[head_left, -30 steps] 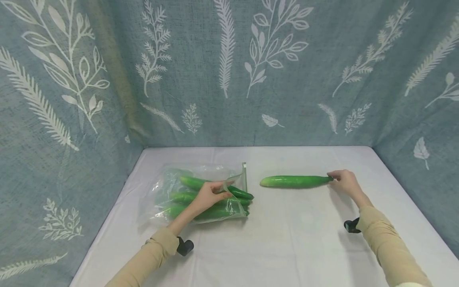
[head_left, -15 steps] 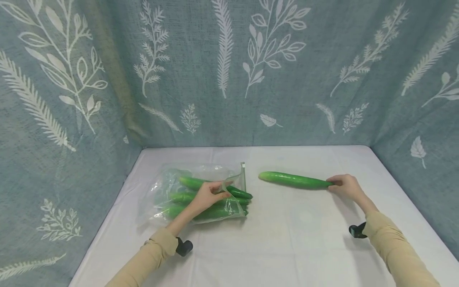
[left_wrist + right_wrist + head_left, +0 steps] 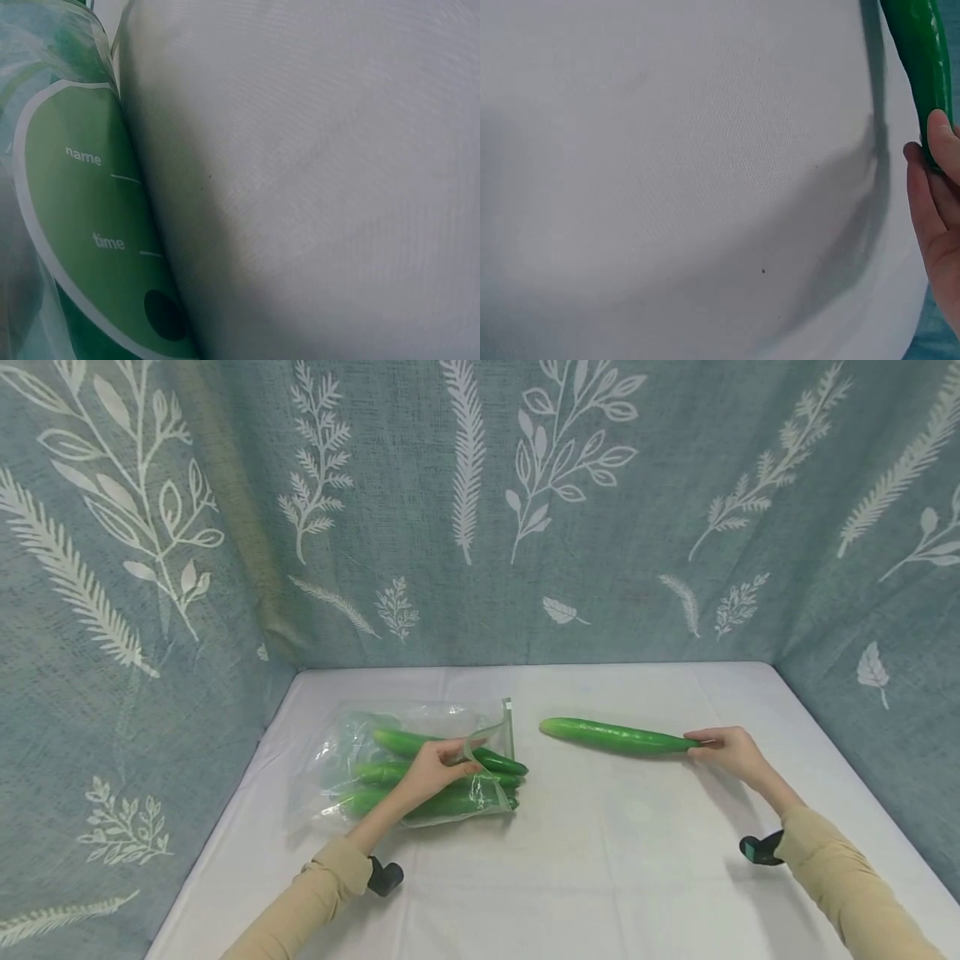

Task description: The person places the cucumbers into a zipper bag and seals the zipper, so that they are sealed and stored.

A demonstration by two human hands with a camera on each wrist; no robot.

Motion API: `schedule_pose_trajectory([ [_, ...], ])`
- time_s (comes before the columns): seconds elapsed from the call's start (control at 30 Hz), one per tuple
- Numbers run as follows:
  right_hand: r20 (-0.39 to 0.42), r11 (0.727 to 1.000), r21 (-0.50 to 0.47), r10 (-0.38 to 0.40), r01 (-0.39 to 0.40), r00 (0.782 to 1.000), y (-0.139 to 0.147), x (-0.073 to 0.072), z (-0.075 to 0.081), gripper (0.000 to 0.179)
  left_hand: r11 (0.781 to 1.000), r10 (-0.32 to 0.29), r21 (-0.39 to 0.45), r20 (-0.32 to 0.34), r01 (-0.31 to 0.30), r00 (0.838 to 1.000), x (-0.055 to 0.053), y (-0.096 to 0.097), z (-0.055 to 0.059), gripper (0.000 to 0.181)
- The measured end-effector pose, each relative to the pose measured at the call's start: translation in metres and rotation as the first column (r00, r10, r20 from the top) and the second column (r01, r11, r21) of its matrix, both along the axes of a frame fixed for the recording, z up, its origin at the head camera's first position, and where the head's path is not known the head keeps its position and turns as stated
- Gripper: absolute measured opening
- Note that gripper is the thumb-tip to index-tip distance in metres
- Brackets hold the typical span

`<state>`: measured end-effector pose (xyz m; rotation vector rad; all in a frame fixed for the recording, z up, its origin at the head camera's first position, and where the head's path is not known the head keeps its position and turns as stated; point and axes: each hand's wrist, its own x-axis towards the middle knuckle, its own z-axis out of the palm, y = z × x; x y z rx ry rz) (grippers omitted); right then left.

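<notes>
A clear zip bag [image 3: 322, 781] lies flat on the left of the table, with three green cucumbers [image 3: 397, 741] inside, their dark ends by the opening on the right. My left hand [image 3: 427, 781] lies over the bag and pinches its opening edge between thumb and fingers. In the left wrist view, a green printed label [image 3: 82, 187] on the bag reads "name" and "time"; the hand is out of that view. To the right, a loose cucumber [image 3: 607, 736] slants slightly, its pale end pointing left. My right hand [image 3: 731, 754] pinches its darker end, as the right wrist view also shows.
A white cloth covers the table [image 3: 570, 860]. Blue-green curtains [image 3: 525, 610] with white leaf prints stand along the back and both sides. A black wrist camera [image 3: 386, 877] sticks out under the left sleeve, and another [image 3: 761, 849] under the right.
My right hand has moved slightly right and nearer to me. The loose cucumber has tilted, its held end lower and its pale end a little farther back. The left hand and bag stay put.
</notes>
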<state>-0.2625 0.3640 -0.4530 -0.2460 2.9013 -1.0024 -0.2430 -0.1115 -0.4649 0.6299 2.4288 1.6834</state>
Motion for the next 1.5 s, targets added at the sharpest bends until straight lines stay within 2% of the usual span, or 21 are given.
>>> schedule_pose_trajectory([
  [0.27, 0.056, 0.996, -0.073, -0.046, 0.05, 0.997, 0.0, 0.005, 0.001, 0.046, 1.0, -0.006, 0.004, 0.002, 0.006, 1.0, 0.0, 0.0, 0.0, 0.045],
  [0.53, 0.098, 0.992, -0.117, -0.042, 0.054, 0.994, -0.001, 0.008, 0.006, 0.054, 1.0, 0.005, -0.005, 0.001, -0.005, 1.0, 0.001, 0.0, 0.003, 0.046],
  [0.63, 0.149, 0.988, -0.138, -0.051, 0.072, 0.987, 0.0, 0.009, 0.006, 0.056, 1.0, -0.004, 0.003, -0.009, 0.004, 1.0, 0.001, 0.0, 0.002, 0.046],
  [0.7, 0.208, 0.977, -0.193, -0.055, 0.096, 0.977, -0.001, 0.009, 0.006, 0.057, 1.0, -0.002, 0.003, -0.008, 0.002, 1.0, 0.0, 0.001, 0.001, 0.046],
  [0.8, 0.301, 0.938, -0.311, -0.057, 0.155, 0.952, -0.002, 0.01, 0.007, 0.058, 1.0, -0.003, -0.002, -0.01, 0.003, 1.0, 0.0, 0.0, 0.001, 0.046],
  [0.9, 0.367, 0.874, -0.433, -0.049, 0.218, 0.929, -0.005, 0.011, 0.009, 0.058, 1.0, 0.001, -0.009, -0.009, -0.001, 1.0, 0.0, 0.0, 0.001, 0.047],
  [1.07, 0.426, 0.792, -0.535, -0.05, 0.296, 0.903, -0.006, 0.012, 0.007, 0.063, 1.0, 0.003, -0.006, -0.004, -0.003, 1.0, 0.0, 0.0, 0.0, 0.045],
  [1.3, 0.443, 0.7, -0.634, -0.021, 0.33, 0.896, -0.006, 0.014, 0.007, 0.068, 0.999, 0.025, -0.024, 0.002, -0.025, 1.0, 0.001, 0.0, 0.001, 0.042],
  [1.5, 0.43, 0.628, -0.698, -0.016, 0.343, 0.903, -0.005, 0.015, 0.01, 0.059, 1.0, 0.019, 0.003, 0.007, -0.019, 1.0, 0.002, 0.001, 0.002, 0.043],
])
